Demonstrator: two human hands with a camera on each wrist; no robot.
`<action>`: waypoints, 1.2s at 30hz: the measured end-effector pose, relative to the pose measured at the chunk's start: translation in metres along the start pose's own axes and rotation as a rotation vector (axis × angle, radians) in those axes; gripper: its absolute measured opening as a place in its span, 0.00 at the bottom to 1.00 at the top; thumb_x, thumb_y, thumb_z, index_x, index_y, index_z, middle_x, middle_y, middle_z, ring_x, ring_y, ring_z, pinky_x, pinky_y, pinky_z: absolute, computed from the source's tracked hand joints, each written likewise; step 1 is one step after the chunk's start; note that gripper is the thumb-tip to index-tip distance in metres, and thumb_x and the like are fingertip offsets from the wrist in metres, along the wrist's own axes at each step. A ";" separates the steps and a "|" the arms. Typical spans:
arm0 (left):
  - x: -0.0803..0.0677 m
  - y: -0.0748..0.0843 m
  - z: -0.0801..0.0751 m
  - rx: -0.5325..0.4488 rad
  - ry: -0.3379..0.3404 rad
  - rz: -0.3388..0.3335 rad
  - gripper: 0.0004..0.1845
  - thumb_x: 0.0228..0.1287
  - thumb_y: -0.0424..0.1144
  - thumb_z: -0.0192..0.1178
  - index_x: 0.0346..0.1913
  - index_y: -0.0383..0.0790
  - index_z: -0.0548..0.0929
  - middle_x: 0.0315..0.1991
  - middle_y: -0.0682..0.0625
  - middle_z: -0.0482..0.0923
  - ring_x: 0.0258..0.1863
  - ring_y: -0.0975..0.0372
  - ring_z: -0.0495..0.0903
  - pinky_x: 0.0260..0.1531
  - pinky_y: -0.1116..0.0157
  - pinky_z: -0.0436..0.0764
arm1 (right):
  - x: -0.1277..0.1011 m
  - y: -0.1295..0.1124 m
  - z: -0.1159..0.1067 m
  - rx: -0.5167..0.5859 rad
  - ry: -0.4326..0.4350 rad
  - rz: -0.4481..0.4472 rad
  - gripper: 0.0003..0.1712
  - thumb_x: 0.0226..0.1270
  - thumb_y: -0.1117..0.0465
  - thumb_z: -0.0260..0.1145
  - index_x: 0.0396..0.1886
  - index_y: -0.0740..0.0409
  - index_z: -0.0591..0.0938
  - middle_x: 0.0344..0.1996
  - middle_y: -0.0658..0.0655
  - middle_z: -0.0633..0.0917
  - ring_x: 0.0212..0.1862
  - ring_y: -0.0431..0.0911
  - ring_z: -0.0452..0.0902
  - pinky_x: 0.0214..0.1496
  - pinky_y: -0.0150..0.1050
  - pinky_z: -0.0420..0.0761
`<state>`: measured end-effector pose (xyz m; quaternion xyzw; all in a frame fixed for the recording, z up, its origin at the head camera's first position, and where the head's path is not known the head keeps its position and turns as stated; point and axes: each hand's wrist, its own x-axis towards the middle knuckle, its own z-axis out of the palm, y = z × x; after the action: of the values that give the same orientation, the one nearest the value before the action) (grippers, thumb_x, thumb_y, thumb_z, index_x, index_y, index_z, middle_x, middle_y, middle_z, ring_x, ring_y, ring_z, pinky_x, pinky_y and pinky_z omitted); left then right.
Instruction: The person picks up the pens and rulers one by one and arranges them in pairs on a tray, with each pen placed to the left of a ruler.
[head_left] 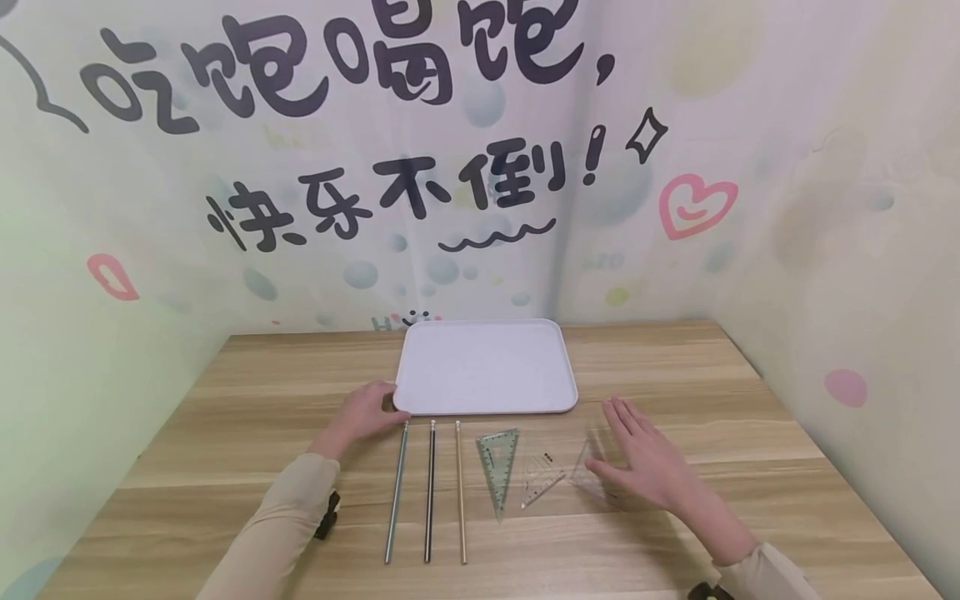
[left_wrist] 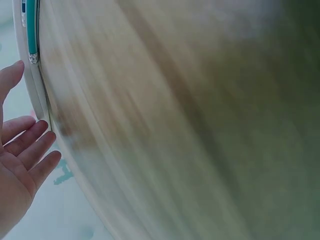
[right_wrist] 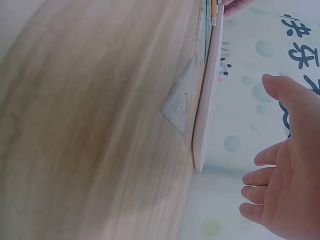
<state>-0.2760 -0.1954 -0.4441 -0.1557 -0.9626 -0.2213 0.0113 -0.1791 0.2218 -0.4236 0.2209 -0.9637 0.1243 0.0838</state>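
Note:
My left hand (head_left: 367, 411) is at the near left corner of a white tray (head_left: 486, 367), thumb and fingers apart. In the left wrist view its fingers look loosely bent, beside a teal pencil (left_wrist: 32, 30). Three pencils lie side by side before the tray: the teal one (head_left: 397, 492), a dark one (head_left: 430, 492) and a gold one (head_left: 461, 492). To their right are a green set square (head_left: 501, 492) and a clear set square (head_left: 542, 488). My right hand (head_left: 647, 457), fingers extended, hovers beside another clear set square (head_left: 583, 473), overlapping it in the head view.
The wooden table (head_left: 300, 367) meets a printed wall covering (head_left: 480, 275) just behind the tray. Side walls (head_left: 847, 292) rise close to the left and right table edges. Dark straps (head_left: 327, 515) sit at both wrists.

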 end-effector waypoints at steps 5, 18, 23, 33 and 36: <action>0.001 -0.001 0.000 0.003 0.009 0.013 0.13 0.50 0.47 0.66 0.32 0.42 0.79 0.34 0.49 0.77 0.37 0.57 0.74 0.42 0.55 0.72 | 0.000 -0.001 0.000 0.004 -0.005 0.000 0.49 0.60 0.38 0.55 0.65 0.73 0.56 0.65 0.69 0.55 0.67 0.62 0.49 0.63 0.53 0.55; 0.003 -0.001 0.002 0.022 0.012 0.010 0.13 0.50 0.47 0.65 0.25 0.44 0.74 0.27 0.52 0.72 0.30 0.60 0.69 0.34 0.60 0.69 | 0.001 -0.005 0.003 -0.003 0.015 -0.008 0.48 0.58 0.40 0.58 0.64 0.73 0.57 0.65 0.70 0.57 0.66 0.62 0.51 0.62 0.54 0.57; 0.002 -0.001 0.000 0.032 0.018 0.022 0.14 0.50 0.47 0.65 0.23 0.44 0.73 0.26 0.52 0.72 0.29 0.60 0.69 0.35 0.59 0.70 | 0.001 -0.008 0.002 -0.004 -0.011 0.002 0.48 0.59 0.41 0.59 0.64 0.73 0.57 0.65 0.69 0.56 0.66 0.62 0.51 0.62 0.53 0.56; 0.002 0.003 -0.002 0.029 0.002 0.010 0.15 0.50 0.47 0.65 0.22 0.43 0.72 0.23 0.52 0.70 0.27 0.60 0.68 0.32 0.60 0.69 | 0.002 -0.013 0.002 -0.016 -0.013 -0.007 0.47 0.59 0.41 0.58 0.64 0.72 0.57 0.65 0.69 0.58 0.66 0.61 0.52 0.63 0.53 0.56; 0.002 0.003 -0.002 0.028 -0.001 0.007 0.14 0.50 0.47 0.65 0.22 0.43 0.72 0.23 0.52 0.70 0.27 0.60 0.68 0.32 0.60 0.69 | 0.002 -0.013 0.004 -0.011 -0.013 -0.008 0.48 0.58 0.39 0.58 0.65 0.72 0.57 0.65 0.68 0.57 0.66 0.61 0.51 0.63 0.53 0.56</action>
<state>-0.2772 -0.1933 -0.4413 -0.1588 -0.9651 -0.2077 0.0138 -0.1755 0.2090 -0.4244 0.2251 -0.9640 0.1171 0.0791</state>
